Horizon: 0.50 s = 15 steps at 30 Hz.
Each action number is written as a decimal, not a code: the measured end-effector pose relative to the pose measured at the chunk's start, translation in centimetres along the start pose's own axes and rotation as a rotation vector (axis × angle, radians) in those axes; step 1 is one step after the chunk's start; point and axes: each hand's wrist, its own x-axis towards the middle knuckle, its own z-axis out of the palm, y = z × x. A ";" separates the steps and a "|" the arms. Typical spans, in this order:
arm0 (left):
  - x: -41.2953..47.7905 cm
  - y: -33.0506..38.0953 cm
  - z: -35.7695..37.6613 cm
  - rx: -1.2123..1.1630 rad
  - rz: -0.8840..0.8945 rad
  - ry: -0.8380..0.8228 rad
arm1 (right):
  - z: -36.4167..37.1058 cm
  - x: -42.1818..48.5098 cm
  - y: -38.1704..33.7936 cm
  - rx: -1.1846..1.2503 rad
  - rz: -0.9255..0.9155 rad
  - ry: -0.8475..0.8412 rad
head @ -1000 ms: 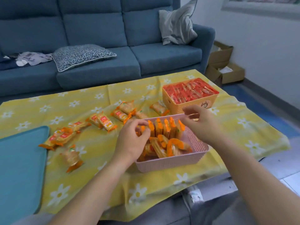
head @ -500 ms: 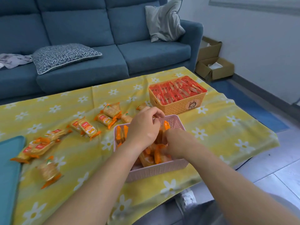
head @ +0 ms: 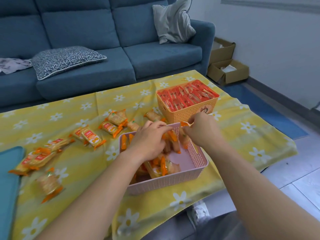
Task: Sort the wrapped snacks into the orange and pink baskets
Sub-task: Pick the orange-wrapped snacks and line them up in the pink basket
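Though red labels show on the loose snack packets (head: 91, 137), their writing is too blurred to read. The orange basket (head: 187, 115), at one o'clock from the pink basket (head: 173, 184), bears a cartoon animal sticker (head: 205, 109) and is packed with red-wrapped snacks (head: 187, 96). The left hand (head: 149, 141) curls its fingers round the upright packets (head: 171, 135) inside the pink basket. The right hand (head: 202, 130) pinches a single packet (head: 183, 142) at the basket's far rim, higher than half a second ago. The loose snack packets lie at nine to eleven o'clock on the daisy cloth (head: 242, 135).
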 end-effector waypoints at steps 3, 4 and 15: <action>-1.4 -0.2 -0.4 -0.019 0.033 0.098 | 0.4 0.5 -0.3 0.004 -0.014 -0.031; -1.9 -0.4 -0.6 -0.002 0.050 0.076 | 0.4 0.6 -0.3 0.026 -0.005 -0.030; -4.6 -0.6 -0.2 0.220 0.083 -0.105 | -0.1 -0.2 -1.7 0.188 -0.152 -0.099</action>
